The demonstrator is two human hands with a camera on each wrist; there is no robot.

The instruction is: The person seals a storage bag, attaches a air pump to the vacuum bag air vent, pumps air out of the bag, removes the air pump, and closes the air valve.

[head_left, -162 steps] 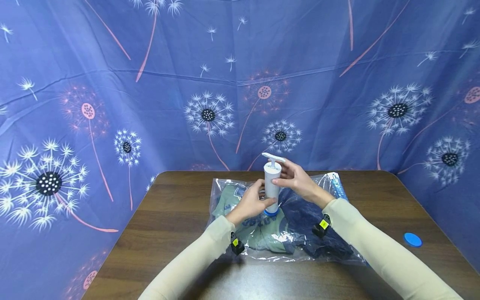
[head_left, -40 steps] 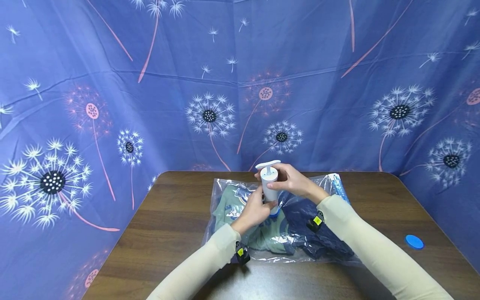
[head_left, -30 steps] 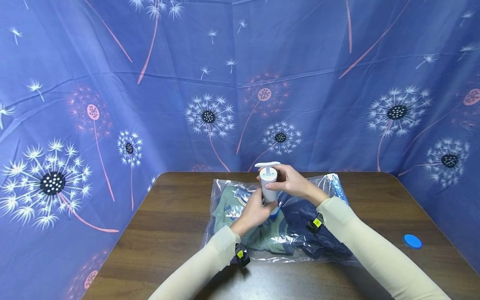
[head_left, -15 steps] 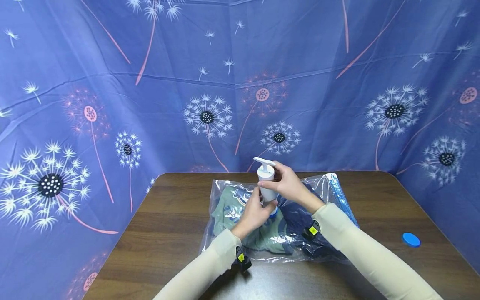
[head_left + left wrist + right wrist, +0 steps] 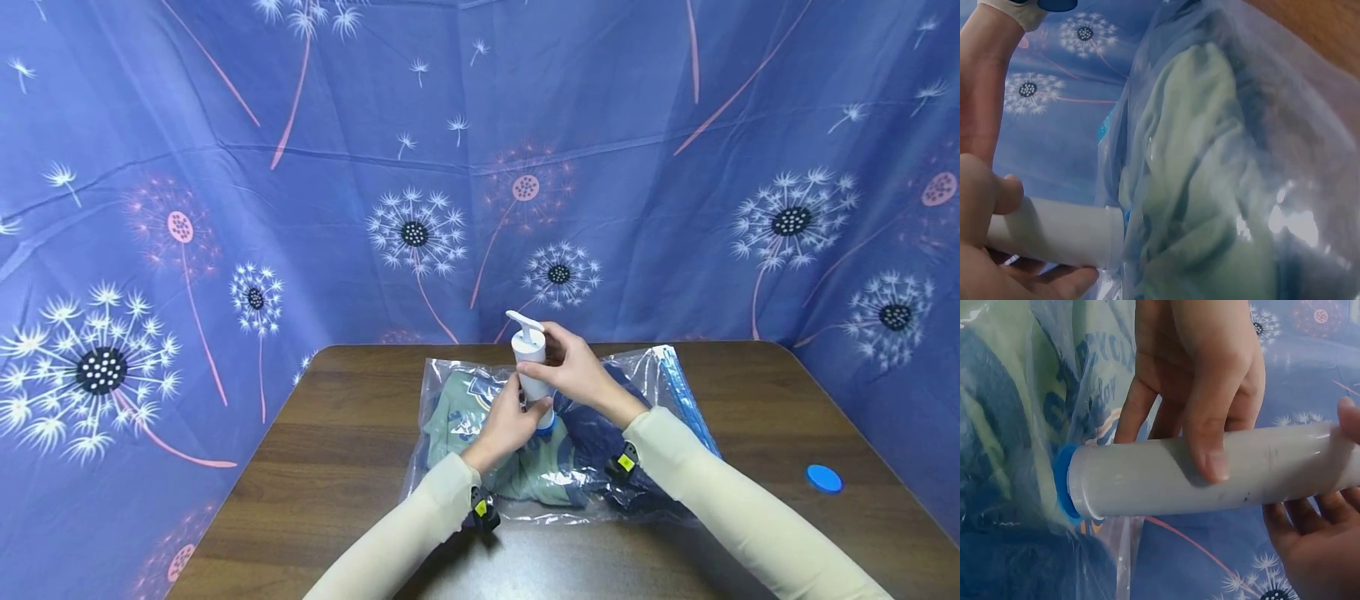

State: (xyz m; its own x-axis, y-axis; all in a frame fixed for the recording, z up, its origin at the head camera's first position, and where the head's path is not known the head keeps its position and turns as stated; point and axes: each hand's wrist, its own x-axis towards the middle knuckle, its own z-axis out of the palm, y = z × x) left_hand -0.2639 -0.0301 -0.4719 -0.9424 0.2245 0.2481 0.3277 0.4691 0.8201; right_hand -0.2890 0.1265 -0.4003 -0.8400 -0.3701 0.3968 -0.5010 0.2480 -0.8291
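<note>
A white hand pump (image 5: 531, 368) stands on the blue valve (image 5: 547, 425) of a clear plastic bag (image 5: 480, 379) that lies on the brown table (image 5: 337, 450). The bag holds a green garment (image 5: 457, 417) and a navy one (image 5: 600, 429). My left hand (image 5: 513, 412) grips the pump's lower barrel, its fingers (image 5: 1204, 425) wrapped round the tube (image 5: 1222, 475) just above the valve (image 5: 1061, 481). My right hand (image 5: 566, 371) grips the upper barrel below the T-handle (image 5: 522, 320). The left wrist view shows the barrel (image 5: 1054, 231) against the bag's green cloth (image 5: 1210, 187).
A small round blue cap (image 5: 824, 477) lies near the table's right edge. The bag's blue zip strip (image 5: 686, 400) runs along its right side. A blue dandelion-print cloth (image 5: 420, 167) hangs close behind and on both sides of the table.
The pump's top has leaned a little to the left and its handle has turned. Both hands keep their hold on the barrel. The bag's right edge has shifted slightly.
</note>
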